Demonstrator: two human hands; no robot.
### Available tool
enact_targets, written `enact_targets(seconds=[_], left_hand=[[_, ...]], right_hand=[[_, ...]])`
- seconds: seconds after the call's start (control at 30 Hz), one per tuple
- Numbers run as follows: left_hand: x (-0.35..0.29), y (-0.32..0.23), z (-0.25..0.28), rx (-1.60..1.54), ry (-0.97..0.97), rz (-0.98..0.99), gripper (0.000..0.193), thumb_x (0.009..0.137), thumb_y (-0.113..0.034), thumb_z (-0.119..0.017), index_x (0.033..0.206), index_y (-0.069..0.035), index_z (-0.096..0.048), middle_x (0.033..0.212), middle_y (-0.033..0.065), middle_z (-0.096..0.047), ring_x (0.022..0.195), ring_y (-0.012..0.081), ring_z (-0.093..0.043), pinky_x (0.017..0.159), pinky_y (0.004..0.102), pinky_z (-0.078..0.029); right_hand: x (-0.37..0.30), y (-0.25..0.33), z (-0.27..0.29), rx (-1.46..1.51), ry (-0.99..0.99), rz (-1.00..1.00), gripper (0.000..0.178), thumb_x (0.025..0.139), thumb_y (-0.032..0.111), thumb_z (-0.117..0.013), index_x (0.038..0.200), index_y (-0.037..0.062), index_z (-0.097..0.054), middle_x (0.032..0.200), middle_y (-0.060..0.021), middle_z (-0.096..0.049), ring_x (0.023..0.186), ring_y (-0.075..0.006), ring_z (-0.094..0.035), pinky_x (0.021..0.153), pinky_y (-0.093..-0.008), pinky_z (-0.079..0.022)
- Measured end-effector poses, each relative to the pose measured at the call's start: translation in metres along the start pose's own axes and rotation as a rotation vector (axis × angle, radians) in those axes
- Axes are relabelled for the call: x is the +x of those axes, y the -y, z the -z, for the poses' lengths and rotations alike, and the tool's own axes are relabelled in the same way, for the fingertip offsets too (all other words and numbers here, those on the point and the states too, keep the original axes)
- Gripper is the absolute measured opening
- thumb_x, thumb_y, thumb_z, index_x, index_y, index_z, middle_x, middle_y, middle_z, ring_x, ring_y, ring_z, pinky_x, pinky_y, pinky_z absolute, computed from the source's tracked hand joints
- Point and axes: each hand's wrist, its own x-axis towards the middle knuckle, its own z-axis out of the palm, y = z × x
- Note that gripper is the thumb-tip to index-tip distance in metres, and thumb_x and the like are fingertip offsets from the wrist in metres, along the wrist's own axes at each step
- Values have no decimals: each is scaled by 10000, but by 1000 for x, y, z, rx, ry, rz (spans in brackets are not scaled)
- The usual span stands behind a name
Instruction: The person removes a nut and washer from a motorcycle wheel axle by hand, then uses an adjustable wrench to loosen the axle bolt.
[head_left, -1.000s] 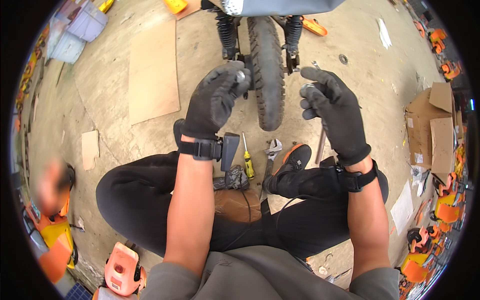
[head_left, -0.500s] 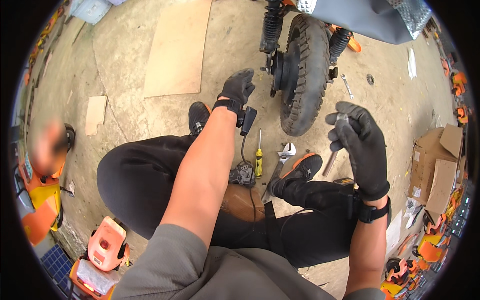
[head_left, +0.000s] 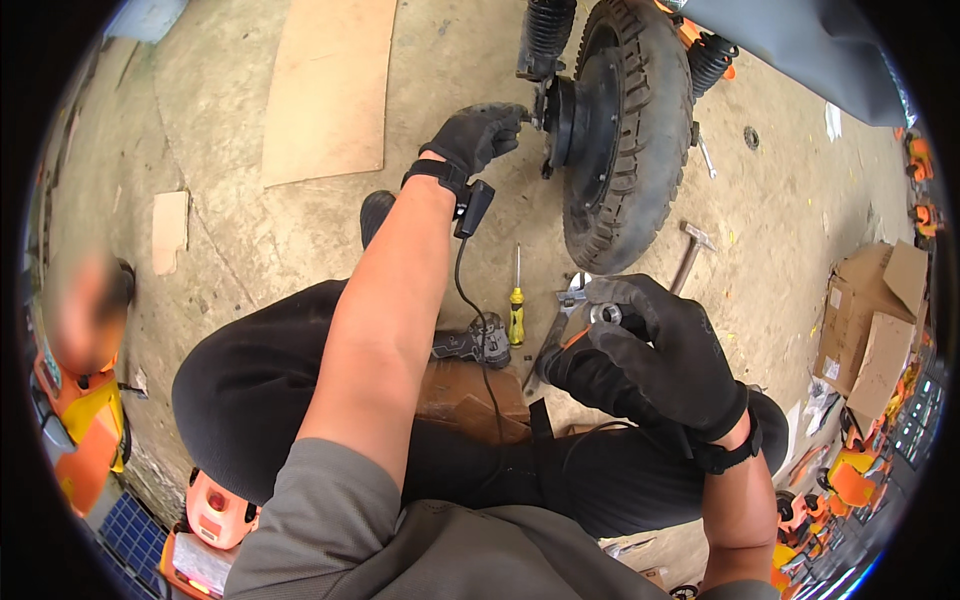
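Observation:
A black knobby-tyred wheel (head_left: 630, 150) stands ahead of me, with a dark hub (head_left: 567, 122) on its left side. My left hand (head_left: 480, 138), in a black glove, has its fingers pinched together at the end of the axle by that hub. Whatever lies between those fingertips is too small to make out. Nearer my body, below the tyre, my gloved right hand (head_left: 665, 350) is closed on a silver ring-shaped metal part (head_left: 606, 313), its hole facing up. Beneath that hand an adjustable wrench (head_left: 556, 328) is partly covered.
A yellow-handled screwdriver (head_left: 516, 318) and a grey power tool (head_left: 484, 342) lie between my legs. Right of the wheel are a hammer (head_left: 690, 255), a spanner (head_left: 707, 157) and a small dark ring (head_left: 751, 138). Cardboard sheets (head_left: 325, 100) lie left; an open carton (head_left: 868, 325) stands right.
My left hand has reached forward to the axle end. The right hand has come down and left with the metal part, uncovering the hammer. The view has shifted, so the wheel appears larger.

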Motion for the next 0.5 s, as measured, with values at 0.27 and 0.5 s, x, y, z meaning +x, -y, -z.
enact_targets(seconds=[0.27,0.5], left_hand=[[7,-23,-6,-474,-55,396,211,958,-221,-635,1076,-46,-648,907,60,-650,788,142,-608,736,265,-528],[6,-32,-10,-429,-119,381,209,951,-201,-645,1064,-26,-642,929,82,-657,833,168,-637,736,289,-552]], right_hand=[[4,-2,-1,21,1,15,346,849,118,-692,1164,14,-594,847,-192,-679,764,-358,-666,676,-398,-510],[4,3,0,-10,12,23,311,843,97,-679,1134,17,-600,816,-189,-670,720,-352,-655,666,-394,-502]])
